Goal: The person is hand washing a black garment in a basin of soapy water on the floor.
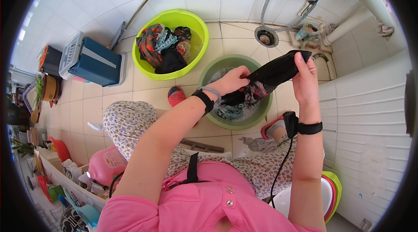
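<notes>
A wet black garment (275, 72) is stretched between both my hands above a dull green basin (257, 118) of soapy water with more laundry in it. My left hand (232, 80) grips the garment's lower end, where it turns into patterned cloth hanging into the basin. My right hand (305, 77) pinches its upper end, raised higher. Both wrists wear black straps; a small black device with a cable sits on the right one.
A bright lime basin (198, 27) holds a heap of coloured clothes behind. A blue and white crate (93, 61) stands to the left, a pink detergent jug (106, 162) by my left knee. A floor drain (265, 37) and hoses lie beyond. Stacked bowls (333, 193) sit lower right beside a white tiled wall.
</notes>
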The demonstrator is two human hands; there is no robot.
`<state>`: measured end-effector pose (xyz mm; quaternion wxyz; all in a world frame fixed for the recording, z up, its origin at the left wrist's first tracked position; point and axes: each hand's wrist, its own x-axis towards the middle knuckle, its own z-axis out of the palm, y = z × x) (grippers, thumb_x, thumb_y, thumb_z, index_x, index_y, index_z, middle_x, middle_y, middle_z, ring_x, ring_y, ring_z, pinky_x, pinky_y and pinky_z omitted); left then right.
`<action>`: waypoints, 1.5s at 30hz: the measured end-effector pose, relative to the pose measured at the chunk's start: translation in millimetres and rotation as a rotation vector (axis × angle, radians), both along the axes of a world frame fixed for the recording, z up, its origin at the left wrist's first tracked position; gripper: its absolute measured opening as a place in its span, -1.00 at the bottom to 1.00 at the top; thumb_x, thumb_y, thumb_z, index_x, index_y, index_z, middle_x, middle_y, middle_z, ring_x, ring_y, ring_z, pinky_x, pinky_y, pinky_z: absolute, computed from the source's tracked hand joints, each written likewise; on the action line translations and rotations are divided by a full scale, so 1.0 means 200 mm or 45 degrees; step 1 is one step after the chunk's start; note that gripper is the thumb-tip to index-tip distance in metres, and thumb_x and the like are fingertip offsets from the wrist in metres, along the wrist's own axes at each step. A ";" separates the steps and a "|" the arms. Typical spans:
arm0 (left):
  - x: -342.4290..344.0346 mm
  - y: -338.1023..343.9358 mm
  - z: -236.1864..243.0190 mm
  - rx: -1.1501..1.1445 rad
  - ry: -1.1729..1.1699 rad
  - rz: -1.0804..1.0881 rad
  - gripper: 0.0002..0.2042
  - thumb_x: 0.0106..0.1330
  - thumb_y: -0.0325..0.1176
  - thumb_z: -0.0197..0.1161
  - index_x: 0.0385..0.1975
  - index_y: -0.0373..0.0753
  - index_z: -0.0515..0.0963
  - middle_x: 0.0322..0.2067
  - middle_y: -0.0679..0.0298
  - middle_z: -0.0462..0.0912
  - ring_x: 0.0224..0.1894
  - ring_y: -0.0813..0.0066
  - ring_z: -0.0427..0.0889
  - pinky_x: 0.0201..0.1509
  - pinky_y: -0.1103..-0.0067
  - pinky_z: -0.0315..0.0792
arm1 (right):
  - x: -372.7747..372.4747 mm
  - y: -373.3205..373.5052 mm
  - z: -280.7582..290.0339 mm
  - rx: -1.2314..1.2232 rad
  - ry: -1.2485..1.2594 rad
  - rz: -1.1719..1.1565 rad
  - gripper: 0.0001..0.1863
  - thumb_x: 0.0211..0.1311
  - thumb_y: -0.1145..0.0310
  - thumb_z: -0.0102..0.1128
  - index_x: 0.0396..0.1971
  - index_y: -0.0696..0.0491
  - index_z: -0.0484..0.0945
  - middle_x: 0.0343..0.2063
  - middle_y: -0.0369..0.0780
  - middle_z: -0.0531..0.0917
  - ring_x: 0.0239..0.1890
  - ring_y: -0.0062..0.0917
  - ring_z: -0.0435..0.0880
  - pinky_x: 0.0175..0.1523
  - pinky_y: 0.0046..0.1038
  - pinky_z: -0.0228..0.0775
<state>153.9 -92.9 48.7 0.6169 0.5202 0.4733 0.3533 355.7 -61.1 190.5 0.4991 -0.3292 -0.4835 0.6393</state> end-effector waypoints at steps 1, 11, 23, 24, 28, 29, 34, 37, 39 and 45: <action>-0.02 -0.01 -0.03 -0.051 -0.050 0.068 -0.85 0.26 -0.43 0.16 -0.22 -0.28 0.43 -0.32 0.35 0.52 -0.23 0.60 0.44 -0.07 0.63 0.35 | 0.00 0.00 0.03 -0.007 0.095 -0.050 -0.88 0.28 0.28 0.18 -0.30 -0.01 0.58 -0.36 -0.42 0.64 -0.29 -0.73 0.55 -0.10 -0.61 0.33; -0.07 0.08 0.27 -0.177 -0.246 0.066 -0.78 0.35 -0.24 0.14 -0.15 -0.22 0.54 -0.27 0.46 0.55 -0.20 0.69 0.46 -0.05 0.68 0.36 | -0.04 0.03 -0.05 -0.025 -0.428 -0.142 -0.76 0.41 0.21 -0.05 -0.21 0.07 0.47 -0.30 -0.33 0.61 -0.28 -0.67 0.53 -0.14 -0.59 0.37; -0.05 0.11 0.61 0.007 -0.278 -0.021 -0.76 0.30 -0.22 0.21 -0.16 -0.23 0.56 -0.27 0.42 0.58 -0.19 0.68 0.49 -0.06 0.69 0.38 | -0.06 0.02 -0.14 0.311 -0.764 0.042 -0.78 0.21 0.32 0.22 -0.28 0.16 0.48 -0.46 -0.31 0.59 -0.39 -0.68 0.49 -0.24 -0.59 0.36; -0.05 0.12 0.60 0.000 -0.233 -0.023 -0.76 0.30 -0.23 0.21 -0.17 -0.23 0.56 -0.28 0.43 0.58 -0.20 0.69 0.49 -0.05 0.69 0.37 | -0.05 0.04 -0.15 0.237 -0.910 0.149 -0.80 0.18 0.36 0.25 -0.31 0.17 0.51 -0.49 -0.31 0.58 -0.41 -0.68 0.47 -0.26 -0.59 0.36; -0.10 0.13 0.47 -0.002 -0.205 -0.050 -0.78 0.31 -0.24 0.20 -0.19 -0.23 0.56 -0.30 0.44 0.57 -0.22 0.70 0.48 -0.07 0.70 0.36 | -0.05 0.04 -0.15 0.286 -0.870 0.102 -0.82 0.18 0.40 0.22 -0.26 0.16 0.55 -0.49 -0.32 0.58 -0.40 -0.70 0.48 -0.24 -0.60 0.37; -0.11 0.12 0.45 -0.050 -0.205 -0.025 -0.80 0.31 -0.26 0.19 -0.20 -0.23 0.56 -0.30 0.44 0.57 -0.23 0.70 0.48 -0.09 0.70 0.36 | -0.04 0.04 -0.15 0.284 -0.871 0.096 -0.82 0.18 0.40 0.22 -0.26 0.16 0.55 -0.49 -0.32 0.58 -0.40 -0.70 0.48 -0.24 -0.60 0.37; -0.21 0.08 0.25 -0.208 -0.027 0.022 -0.80 0.29 -0.29 0.19 -0.20 -0.25 0.55 -0.33 0.42 0.57 -0.24 0.67 0.48 -0.10 0.67 0.36 | -0.04 0.06 -0.15 -0.013 -0.563 0.025 -0.74 0.34 0.33 0.05 -0.12 0.18 0.56 -0.37 -0.33 0.61 -0.29 -0.68 0.52 -0.11 -0.61 0.36; -0.20 0.05 0.16 0.108 0.558 -0.134 -0.57 0.15 -0.18 0.28 -0.06 -0.32 0.48 -0.05 0.07 0.49 -0.02 0.28 0.49 0.10 0.48 0.36 | -0.06 0.04 -0.18 -0.082 -0.538 0.093 -0.68 0.38 0.26 0.01 -0.07 0.19 0.54 -0.30 -0.32 0.62 -0.24 -0.67 0.52 -0.07 -0.59 0.36; -0.14 0.03 0.21 0.208 0.487 -0.131 -0.50 0.14 -0.17 0.30 0.02 -0.32 0.42 0.01 0.05 0.43 0.05 0.24 0.45 0.16 0.47 0.31 | -0.09 0.03 -0.20 -0.127 -0.521 0.181 -0.67 0.37 0.24 0.02 -0.05 0.17 0.55 -0.28 -0.31 0.61 -0.21 -0.67 0.51 -0.07 -0.59 0.36; 0.03 0.03 0.34 0.325 0.160 -0.169 -0.43 0.20 -0.17 0.31 0.14 -0.32 0.32 0.04 0.12 0.48 0.08 0.39 0.44 0.18 0.49 0.29 | -0.13 0.03 -0.27 0.255 -0.753 0.236 -0.71 0.31 0.25 0.08 -0.11 0.09 0.59 -0.23 -0.19 0.58 -0.15 -0.48 0.56 -0.02 -0.49 0.37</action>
